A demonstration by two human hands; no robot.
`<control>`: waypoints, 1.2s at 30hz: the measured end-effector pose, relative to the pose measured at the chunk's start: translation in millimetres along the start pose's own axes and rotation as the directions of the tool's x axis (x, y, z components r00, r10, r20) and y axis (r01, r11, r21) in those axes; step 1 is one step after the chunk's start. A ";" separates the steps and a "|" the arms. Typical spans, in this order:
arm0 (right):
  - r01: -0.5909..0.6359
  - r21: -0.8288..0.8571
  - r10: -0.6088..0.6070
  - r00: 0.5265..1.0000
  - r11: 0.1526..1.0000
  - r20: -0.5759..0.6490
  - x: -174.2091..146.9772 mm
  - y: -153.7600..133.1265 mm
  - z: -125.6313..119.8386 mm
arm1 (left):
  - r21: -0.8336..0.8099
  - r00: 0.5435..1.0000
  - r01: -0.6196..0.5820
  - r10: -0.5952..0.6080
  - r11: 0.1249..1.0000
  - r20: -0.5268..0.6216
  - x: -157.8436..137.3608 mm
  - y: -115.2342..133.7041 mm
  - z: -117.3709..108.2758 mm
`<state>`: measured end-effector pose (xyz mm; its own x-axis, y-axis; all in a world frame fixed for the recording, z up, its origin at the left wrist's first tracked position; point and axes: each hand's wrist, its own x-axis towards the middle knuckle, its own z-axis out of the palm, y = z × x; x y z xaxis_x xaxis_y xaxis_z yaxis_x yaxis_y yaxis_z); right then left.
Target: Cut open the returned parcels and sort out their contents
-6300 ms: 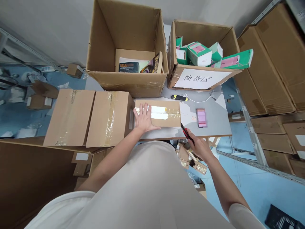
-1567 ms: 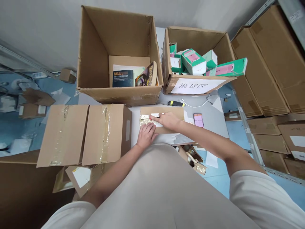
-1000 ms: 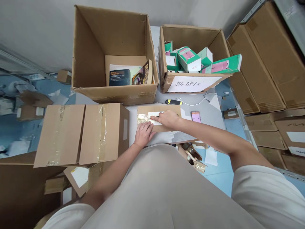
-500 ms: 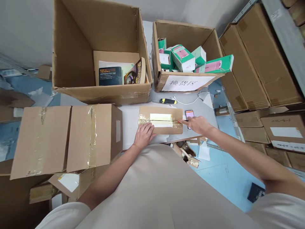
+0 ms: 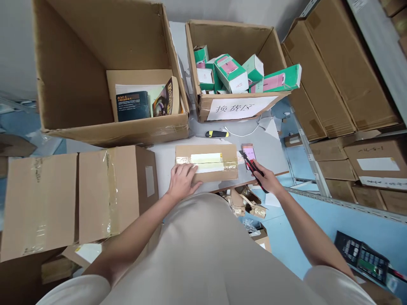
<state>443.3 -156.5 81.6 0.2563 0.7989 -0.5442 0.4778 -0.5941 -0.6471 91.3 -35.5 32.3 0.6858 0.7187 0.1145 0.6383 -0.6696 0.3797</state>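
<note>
A small taped carton (image 5: 206, 174) with a white-and-yellow label lies on the white table in front of me. My left hand (image 5: 182, 180) rests open on its left front part, fingers spread over the top. My right hand (image 5: 267, 177) is closed round a slim red-and-black utility knife (image 5: 254, 169), just right of the carton and apart from it. The knife's dark tip points up and left, over a lit phone (image 5: 249, 151) that lies on the table partly behind it. A black-and-yellow cutter (image 5: 217, 134) lies behind the carton.
Behind stand a large open box (image 5: 127, 132) with books and an open box (image 5: 203, 101) of green-and-white packages. Taped cartons (image 5: 108, 190) stand at the left. Shelves with cartons (image 5: 375, 156) line the right. Torn cardboard (image 5: 243, 203) lies below the table edge.
My right hand has drawn back from the carton's right end, and the knife now shows clearly over the phone. My left hand stays on the carton. The view has shifted rightward.
</note>
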 end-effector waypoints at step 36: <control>-0.045 0.336 -0.022 0.981 0.941 0.191 -31.0 31.3 37.3 | -0.094 0.989 0.135 -0.128 0.986 0.073 27.8 -16.5 8.3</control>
<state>418.9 -203.4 58.3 0.0804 0.7789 -0.6219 0.1554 -0.6261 -0.7641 102.8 -6.0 21.7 0.6221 0.7829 -0.0023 0.6890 -0.5462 0.4764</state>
